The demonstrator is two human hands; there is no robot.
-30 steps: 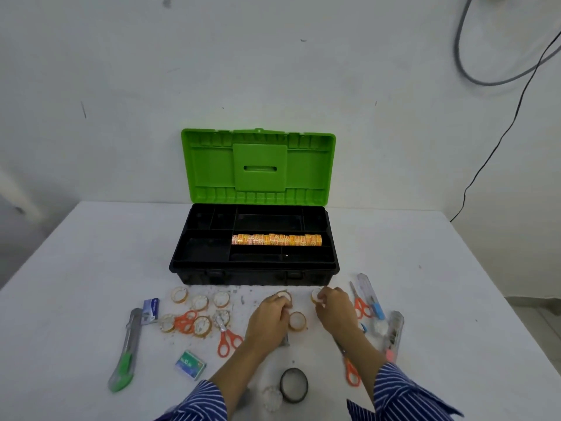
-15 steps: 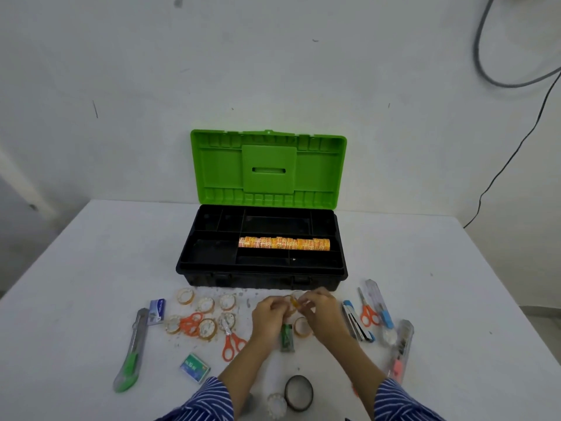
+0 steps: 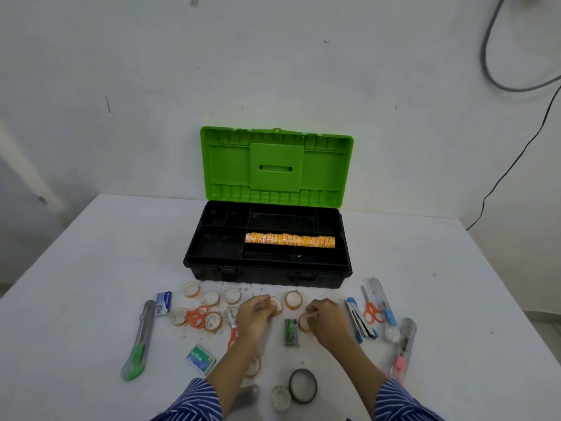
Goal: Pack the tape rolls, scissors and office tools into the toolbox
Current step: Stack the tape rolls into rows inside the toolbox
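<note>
White table point(image 3: 91, 268) is occupied by an open toolbox point(image 3: 267, 268), tape row point(image 3: 290, 240) inside. Just before it, one tape roll point(image 3: 275, 303) is pinched by the left hand point(image 3: 254, 314), another roll point(image 3: 304, 323) by the right hand point(image 3: 326, 319).

Toolbox point(image 3: 267, 270) open above, tape rolls point(image 3: 211, 299) crowding front-left

Bare workroom: white table point(image 3: 91, 268), wall cables point(image 3: 498, 183)

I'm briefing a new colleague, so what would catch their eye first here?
The black plastic toolbox with its bright green lid raised, at the table's middle, holds a row of orange-printed tape rolls. In front, the left hand and right hand each pinch a small clear tape roll.
</note>
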